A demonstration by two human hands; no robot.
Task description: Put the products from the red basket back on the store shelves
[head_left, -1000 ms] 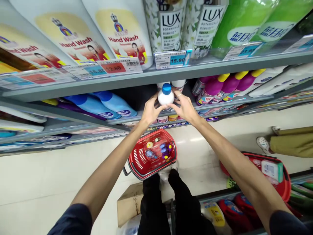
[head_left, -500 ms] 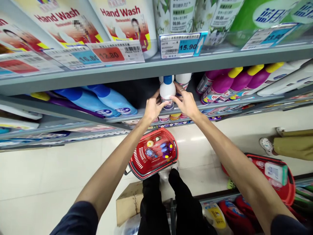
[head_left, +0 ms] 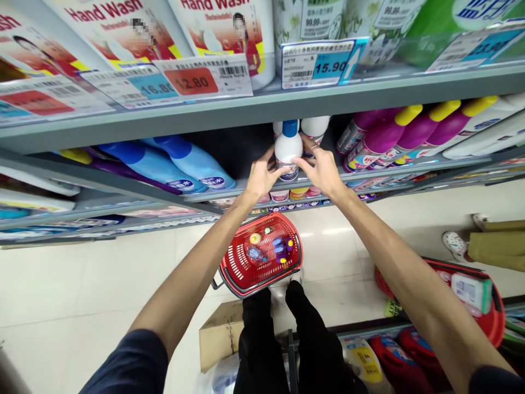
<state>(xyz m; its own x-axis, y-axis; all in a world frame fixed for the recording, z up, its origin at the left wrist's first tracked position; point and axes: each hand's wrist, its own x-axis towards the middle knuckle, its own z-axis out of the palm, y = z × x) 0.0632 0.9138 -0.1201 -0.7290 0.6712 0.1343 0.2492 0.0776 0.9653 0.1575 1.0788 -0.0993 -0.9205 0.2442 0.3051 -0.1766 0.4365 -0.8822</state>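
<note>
A white bottle (head_left: 288, 148) with a blue cap stands upright at the front of the middle shelf. From its left side my left hand (head_left: 263, 176) grips it, thumb across the label. On the other side my right hand (head_left: 322, 167), with a ring on one finger, has its thumb on the label and its fingers around the bottle's side. Just behind are more white bottles (head_left: 315, 130), partly hidden. Purple bottles with yellow caps (head_left: 379, 137) lean to the right, and light blue bottles (head_left: 192, 161) lie tilted to the left.
Below, a red basket (head_left: 233, 273) holding several small items rests on the floor by my feet. A second red basket (head_left: 498, 317) is at the lower right, near another person's legs (head_left: 498, 243). A cardboard box (head_left: 219, 336) stands left of my legs. The upper shelf edge (head_left: 229, 109) overhangs my hands.
The view has shifted slightly, so the scene sits a little further right. Both hands keep their hold on the white bottle, which stays in its place on the shelf.
</note>
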